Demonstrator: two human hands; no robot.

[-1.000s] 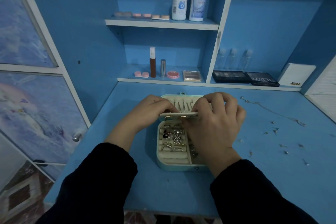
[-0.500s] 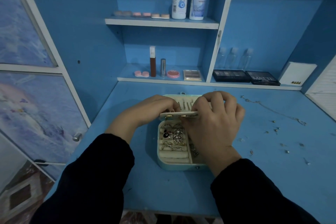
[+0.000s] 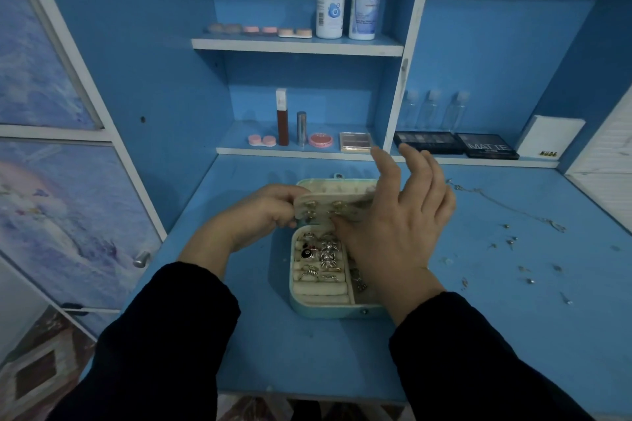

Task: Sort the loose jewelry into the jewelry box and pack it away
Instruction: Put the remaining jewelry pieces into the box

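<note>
Left grip [image 3: 263, 212] pinches the panel [image 3: 318, 207], right grip [image 3: 396, 225] released, mid-sorting. Next likely needs a fine pinch on 1 stud [image 3: 509, 242] on the surface [image 3: 513, 335].

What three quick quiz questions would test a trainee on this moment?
1. True or false: the jewelry box is shut.
2. Which hand holds the earring panel? A) left B) right C) neither
3. Fill in: the loose chain lies on the desk to the box's ___.
Key: 1 false, the box lies open. 2 A: the left hand grips the panel, and the right hand hovers with its fingers spread. 3 right.
</note>
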